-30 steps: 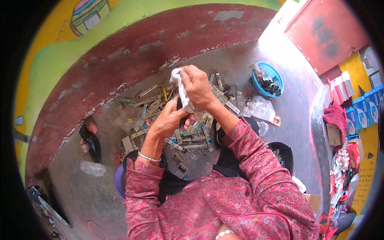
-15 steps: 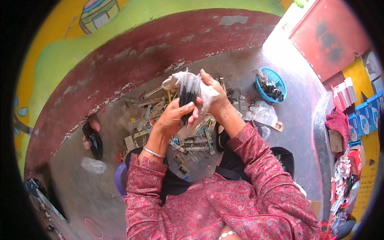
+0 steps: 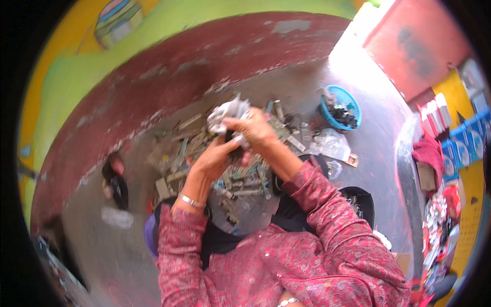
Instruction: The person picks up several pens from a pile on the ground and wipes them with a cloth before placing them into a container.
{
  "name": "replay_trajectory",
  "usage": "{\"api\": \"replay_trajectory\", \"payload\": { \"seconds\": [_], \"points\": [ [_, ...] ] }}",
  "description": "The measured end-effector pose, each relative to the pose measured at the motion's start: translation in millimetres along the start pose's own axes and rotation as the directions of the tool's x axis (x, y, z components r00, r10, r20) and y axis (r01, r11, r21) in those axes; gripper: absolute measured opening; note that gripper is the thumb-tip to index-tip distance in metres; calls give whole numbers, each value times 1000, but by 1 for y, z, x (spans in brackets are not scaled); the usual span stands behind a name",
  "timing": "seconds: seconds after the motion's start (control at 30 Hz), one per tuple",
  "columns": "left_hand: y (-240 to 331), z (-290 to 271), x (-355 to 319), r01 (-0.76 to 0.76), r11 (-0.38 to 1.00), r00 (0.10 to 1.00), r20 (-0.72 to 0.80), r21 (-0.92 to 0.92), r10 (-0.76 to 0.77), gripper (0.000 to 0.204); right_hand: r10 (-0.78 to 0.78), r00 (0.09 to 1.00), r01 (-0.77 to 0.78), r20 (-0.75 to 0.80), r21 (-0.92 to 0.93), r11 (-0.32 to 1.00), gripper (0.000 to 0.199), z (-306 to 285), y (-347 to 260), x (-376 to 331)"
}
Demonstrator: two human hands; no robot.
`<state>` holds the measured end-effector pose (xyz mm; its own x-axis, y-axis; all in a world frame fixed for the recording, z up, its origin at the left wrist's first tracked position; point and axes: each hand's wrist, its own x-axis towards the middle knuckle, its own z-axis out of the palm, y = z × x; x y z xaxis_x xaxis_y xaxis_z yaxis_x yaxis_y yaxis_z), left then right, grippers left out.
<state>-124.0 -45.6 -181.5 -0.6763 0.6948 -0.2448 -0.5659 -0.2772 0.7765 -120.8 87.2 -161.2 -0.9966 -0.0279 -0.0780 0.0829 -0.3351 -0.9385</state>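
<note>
My left hand (image 3: 214, 157) grips a bundle of slim pen-refill-like tubes (image 3: 232, 138), of which mainly the dark lower part shows. A crumpled white cloth (image 3: 223, 113) covers the tubes' upper ends. Closed over the cloth and the bundle from the right is my right hand (image 3: 258, 131), its thumb side near the left fingers. Motion smears both hands slightly. Below them, a loose pile of small pen-like sticks and flat packets (image 3: 245, 179) lies on the floor.
A blue basket (image 3: 341, 93) with dark scraps stands at the upper right, near a clear plastic bag (image 3: 335, 143). By my right leg sits a black container (image 3: 367, 207). A black bag (image 3: 118, 189) lies at left. Boxes (image 3: 463, 153) line the right wall.
The white cloth has come over the upper ends of the tubes, which stood bare before. My right hand has moved down and left across the bundle. The view has shifted slightly.
</note>
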Motion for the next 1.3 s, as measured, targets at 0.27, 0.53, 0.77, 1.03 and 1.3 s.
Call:
{"api": "replay_trajectory", "payload": {
  "seconds": [0.27,0.53,0.77,1.03,1.3],
  "points": [
    [6,16,1,-9,977,1000,-1,213,9,26,119,993,-118,-23,47,992,14,0,-31,-5],
    [-3,16,-11,146,973,988,29,177,-153,22,59,984,34,-169,500,865,15,-58,-22,37],
    [9,-5,-10,116,968,993,13,-222,-116,21,-563,819,570,-106,47,820,25,-37,-49,19],
    [10,-4,-16,50,997,999,-11,52,-49,20,-451,754,526,477,-850,-19,27,-3,-1,1],
    [14,2,-25,52,992,990,127,116,-67,25,-320,913,106,-251,-612,784,32,-57,-12,38]
  ]
}}
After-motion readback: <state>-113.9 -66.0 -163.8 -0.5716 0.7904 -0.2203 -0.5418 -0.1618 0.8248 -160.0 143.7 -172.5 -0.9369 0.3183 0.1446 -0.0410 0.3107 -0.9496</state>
